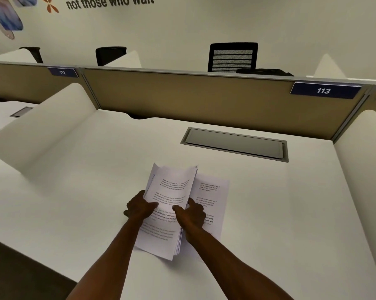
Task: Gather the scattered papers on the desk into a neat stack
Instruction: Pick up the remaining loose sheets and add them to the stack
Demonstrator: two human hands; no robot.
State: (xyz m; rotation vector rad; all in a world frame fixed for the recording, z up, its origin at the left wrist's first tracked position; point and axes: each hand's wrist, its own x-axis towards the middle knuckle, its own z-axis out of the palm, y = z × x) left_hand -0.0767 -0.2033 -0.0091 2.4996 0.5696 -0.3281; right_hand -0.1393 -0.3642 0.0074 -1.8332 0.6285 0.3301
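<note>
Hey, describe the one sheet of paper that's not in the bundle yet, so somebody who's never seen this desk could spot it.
Start at the grey cable hatch set into the white desk. Nearer the person lies the held bundle; the loose sheet is just to its right. It lies flat on the desk, while the bundle's pages are lifted and curling.

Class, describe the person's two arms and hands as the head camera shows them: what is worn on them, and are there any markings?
Both forearms are bare as far as the frame's bottom edge; no sleeves show. The left hand and right hand wear no gloves. No watch, bracelet, ring or marking is visible on either.
</note>
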